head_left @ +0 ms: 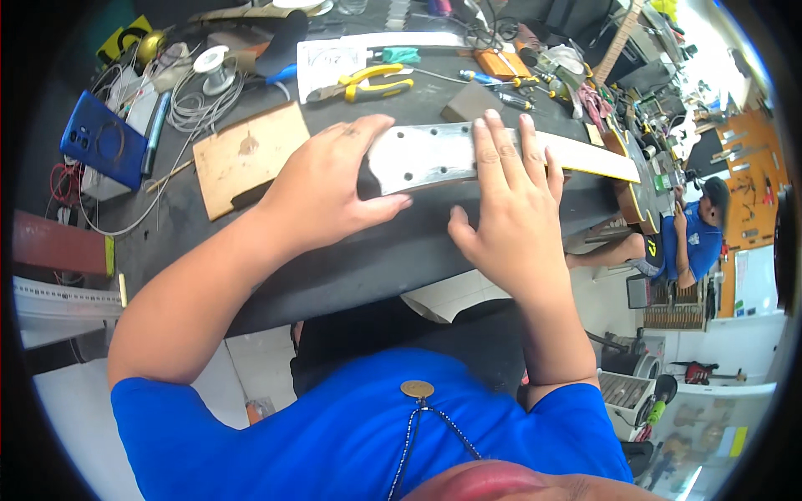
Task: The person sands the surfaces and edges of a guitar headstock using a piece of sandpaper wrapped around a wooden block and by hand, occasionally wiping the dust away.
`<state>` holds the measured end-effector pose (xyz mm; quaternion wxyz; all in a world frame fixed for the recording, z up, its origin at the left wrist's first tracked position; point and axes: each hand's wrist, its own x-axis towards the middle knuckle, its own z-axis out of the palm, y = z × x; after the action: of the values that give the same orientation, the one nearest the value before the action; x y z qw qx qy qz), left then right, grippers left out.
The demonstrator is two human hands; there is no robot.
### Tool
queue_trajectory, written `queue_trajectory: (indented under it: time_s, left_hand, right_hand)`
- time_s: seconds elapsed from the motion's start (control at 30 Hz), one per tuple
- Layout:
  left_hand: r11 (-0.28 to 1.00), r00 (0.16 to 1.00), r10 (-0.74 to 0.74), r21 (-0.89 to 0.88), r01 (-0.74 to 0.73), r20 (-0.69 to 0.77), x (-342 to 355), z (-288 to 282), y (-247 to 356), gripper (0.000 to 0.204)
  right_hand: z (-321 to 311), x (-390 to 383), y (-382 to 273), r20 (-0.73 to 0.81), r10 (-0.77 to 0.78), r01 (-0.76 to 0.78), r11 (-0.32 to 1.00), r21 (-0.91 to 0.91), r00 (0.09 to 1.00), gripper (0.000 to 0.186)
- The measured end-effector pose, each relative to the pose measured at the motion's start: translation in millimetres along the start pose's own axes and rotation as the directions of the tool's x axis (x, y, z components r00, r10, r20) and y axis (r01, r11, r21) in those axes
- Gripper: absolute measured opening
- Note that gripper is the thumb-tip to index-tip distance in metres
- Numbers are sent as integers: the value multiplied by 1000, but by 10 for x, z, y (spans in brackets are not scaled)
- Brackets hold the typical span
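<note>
An electric guitar lies across the dark workbench, its pale headstock (426, 160) pointing left and dotted with several dark peg holes. Its neck (595, 157) has a light covering and runs right to the dark, cream-edged body (632, 179). My left hand (322, 188) is wrapped around the left end of the headstock, fingers on the far edge and thumb on the near one. Flat across the headstock's right part, toward the neck, lie the stretched fingers of my right hand (516, 213); its thumb stands apart near the bench edge. What is under my right fingers is hidden.
Behind the headstock sit a dark block (469, 102) and yellow-handled pliers (368, 86). A thin wooden board (251, 154), wire spool (215, 71) and blue phone (104, 140) are at left. Screwdrivers (511, 100) lie back right. Another person (697, 238) sits at far right.
</note>
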<state>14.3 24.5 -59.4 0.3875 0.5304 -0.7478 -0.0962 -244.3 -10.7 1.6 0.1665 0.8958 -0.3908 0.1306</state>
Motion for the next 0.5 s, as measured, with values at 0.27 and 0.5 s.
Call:
queue_trajectory:
  time_s: [0.27,0.5]
  left_hand:
    - [999,999,-35,-37,36,31,8,26,-73,75]
    - [1000,1000,24,0,-24,4,-33,24,7,81]
  right_hand:
    - [-19,109,-639,69,-283,244,907,344,957,86]
    - [8,-164,5,-289,-272,394,543,742,918,19]
